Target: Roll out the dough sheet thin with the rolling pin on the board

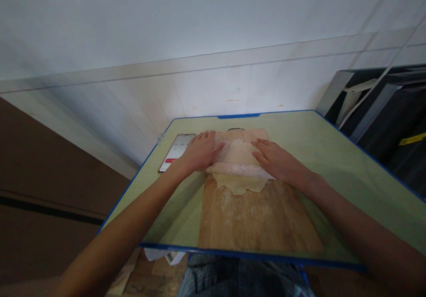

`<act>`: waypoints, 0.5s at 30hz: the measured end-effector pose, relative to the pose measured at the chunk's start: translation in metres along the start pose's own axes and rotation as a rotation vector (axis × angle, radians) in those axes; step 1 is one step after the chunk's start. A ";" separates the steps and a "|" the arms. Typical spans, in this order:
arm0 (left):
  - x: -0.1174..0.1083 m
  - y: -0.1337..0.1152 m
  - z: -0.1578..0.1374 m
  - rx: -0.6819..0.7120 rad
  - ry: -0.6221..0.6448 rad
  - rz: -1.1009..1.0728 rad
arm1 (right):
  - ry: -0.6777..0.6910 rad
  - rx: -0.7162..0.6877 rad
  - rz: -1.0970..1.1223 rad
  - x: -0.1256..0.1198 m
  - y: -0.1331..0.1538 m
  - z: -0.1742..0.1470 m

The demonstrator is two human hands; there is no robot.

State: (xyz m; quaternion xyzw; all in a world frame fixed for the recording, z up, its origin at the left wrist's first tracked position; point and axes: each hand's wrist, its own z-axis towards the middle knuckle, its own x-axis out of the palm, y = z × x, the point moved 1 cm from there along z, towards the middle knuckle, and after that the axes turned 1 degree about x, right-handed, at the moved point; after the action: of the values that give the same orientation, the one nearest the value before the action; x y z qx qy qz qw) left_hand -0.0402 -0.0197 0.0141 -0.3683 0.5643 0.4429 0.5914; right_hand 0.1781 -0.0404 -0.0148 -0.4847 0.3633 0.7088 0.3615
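Nearest, below the fingers, lies a brown rectangular wooden board, dusted with white powder. On it spreads a thin, pale dough sheet with ragged edge, reaching between the two hands. A whitish, cylinder-like bar crosses it, nearer than the fingertips. The left hand is open, fingers straight and together, thumb apart; the right hand also opens, fingers stretched, slightly parted. Whether the palms press the bar, I cannot tell. Just beside the left fingers lies a white-screened phone.

Phone, wooden board on green table
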 end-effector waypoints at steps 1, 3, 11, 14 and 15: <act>0.004 -0.003 0.001 0.078 0.025 -0.009 | 0.015 0.004 -0.003 0.000 0.000 0.000; 0.013 -0.006 0.002 0.197 0.067 -0.012 | 0.053 0.008 -0.013 -0.002 -0.001 0.001; 0.011 -0.018 -0.028 0.149 -0.010 -0.047 | 0.133 -0.016 -0.125 -0.011 0.017 -0.020; 0.007 -0.026 -0.048 0.074 -0.011 -0.086 | 0.141 -0.041 -0.160 -0.014 0.028 -0.036; 0.007 -0.027 -0.052 0.069 -0.026 -0.089 | 0.140 -0.043 -0.164 -0.014 0.030 -0.039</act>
State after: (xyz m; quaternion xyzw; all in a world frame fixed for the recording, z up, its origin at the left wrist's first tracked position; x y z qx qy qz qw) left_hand -0.0327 -0.0766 0.0004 -0.3666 0.5546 0.4011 0.6301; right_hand 0.1729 -0.0907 -0.0067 -0.5688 0.3316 0.6489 0.3814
